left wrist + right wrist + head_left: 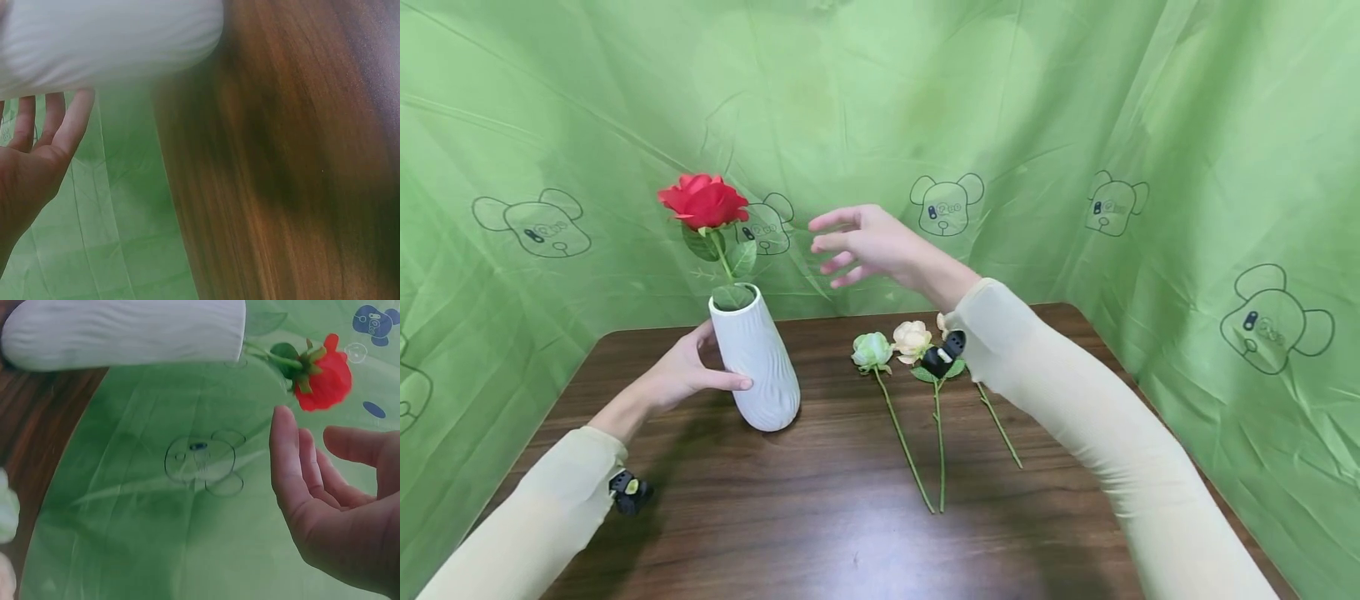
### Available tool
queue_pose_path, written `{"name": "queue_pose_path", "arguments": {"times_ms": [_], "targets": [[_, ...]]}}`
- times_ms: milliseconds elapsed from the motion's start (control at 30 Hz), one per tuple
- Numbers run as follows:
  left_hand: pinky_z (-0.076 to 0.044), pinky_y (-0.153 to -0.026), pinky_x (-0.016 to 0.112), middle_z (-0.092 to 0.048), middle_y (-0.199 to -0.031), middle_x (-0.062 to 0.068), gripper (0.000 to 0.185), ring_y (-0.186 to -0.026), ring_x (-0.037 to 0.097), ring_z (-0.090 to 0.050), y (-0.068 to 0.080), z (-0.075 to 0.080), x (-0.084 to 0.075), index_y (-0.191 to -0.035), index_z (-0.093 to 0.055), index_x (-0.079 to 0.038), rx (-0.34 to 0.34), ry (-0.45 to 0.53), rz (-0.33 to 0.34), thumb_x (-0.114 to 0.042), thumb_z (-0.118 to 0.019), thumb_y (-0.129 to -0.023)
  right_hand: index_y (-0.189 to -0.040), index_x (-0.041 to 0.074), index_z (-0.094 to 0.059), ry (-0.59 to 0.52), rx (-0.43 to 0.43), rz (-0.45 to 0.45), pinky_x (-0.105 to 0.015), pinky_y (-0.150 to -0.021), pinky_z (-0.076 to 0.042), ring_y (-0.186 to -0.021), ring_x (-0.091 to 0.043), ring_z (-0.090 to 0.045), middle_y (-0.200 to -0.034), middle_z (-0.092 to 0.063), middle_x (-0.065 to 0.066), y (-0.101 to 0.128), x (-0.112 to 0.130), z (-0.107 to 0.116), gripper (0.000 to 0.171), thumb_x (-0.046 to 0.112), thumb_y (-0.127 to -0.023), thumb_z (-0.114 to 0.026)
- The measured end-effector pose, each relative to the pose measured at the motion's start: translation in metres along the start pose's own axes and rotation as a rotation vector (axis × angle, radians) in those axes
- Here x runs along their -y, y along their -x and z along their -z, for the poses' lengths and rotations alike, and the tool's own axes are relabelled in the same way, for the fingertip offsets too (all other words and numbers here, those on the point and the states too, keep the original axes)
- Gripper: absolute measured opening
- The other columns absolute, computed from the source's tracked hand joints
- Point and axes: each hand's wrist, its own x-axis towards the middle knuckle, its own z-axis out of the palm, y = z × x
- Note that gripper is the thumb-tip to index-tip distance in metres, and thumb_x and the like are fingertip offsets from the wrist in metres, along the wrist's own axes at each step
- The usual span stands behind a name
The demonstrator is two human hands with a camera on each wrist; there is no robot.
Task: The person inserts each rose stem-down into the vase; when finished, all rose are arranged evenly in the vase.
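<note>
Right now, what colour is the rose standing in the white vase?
Red. The rose in the vase shows best in the head view.

- No words, letters, numbers or brand names can be read in any of the three views.
- The green cloth backdrop (1075, 100) bears the only marks: outline drawings of a bear's head (946, 202), repeated across the cloth in the head view, none with legible lettering.
- One such bear outline (203, 461) shows in the right wrist view, again without writing; a blue bear mark (375, 322) at the top right corner is too small to make out any text.
- The white vase (752, 358) carries only ribbed relief, no label.
- The left wrist view is blurred and shows no sign.
</note>
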Motion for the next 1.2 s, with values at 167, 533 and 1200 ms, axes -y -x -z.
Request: {"name": "queue_pose_path", "arguments": {"times_ms": [167,533,1200], "targets": [[-0.049,-0.092,0.028,-0.057,-0.134,0.013,0.087,-0.123,0.023,-0.051,0.000,-0.001,0.000,-0.148,-0.040,-0.008,-0.004,-0.011,-0.006,-0.015,-0.090,-0.078,-0.140,0.007,-0.055,0.079,-0.012,-0.030,-0.043,-0.086,-0.058,-0.104,-0.032,-0.067,-0.123,-0.065,-0.012,0.022,-0.010,0.029,0.038,0.013,-0.102,-0.061],[-0.050,-0.092,0.029,-0.059,-0.132,0.012,0.085,-0.120,0.021,-0.055,0.013,0.005,0.003,-0.147,-0.041,-0.010,-0.036,-0.038,-0.017,-0.015,-0.090,-0.078,-0.145,0.010,-0.052,0.165,-0.062,-0.115,-0.046,-0.088,-0.057,-0.110,-0.032,-0.066,-0.135,-0.061,-0.013,0.064,-0.052,0.083,0.049,0.017,-0.099,-0.069],[-0.049,-0.096,0.035,-0.059,-0.134,0.012,0.090,-0.124,0.025,-0.053,0.012,0.002,0.006,-0.149,-0.041,-0.010,-0.058,0.002,-0.033,-0.013,-0.092,-0.074,-0.150,-0.004,-0.041,0.242,-0.077,-0.145,-0.039,-0.087,-0.058,-0.109,-0.024,-0.064,-0.145,-0.047,-0.029,0.111,-0.173,0.131,0.059,0.014,-0.100,-0.065]]}}
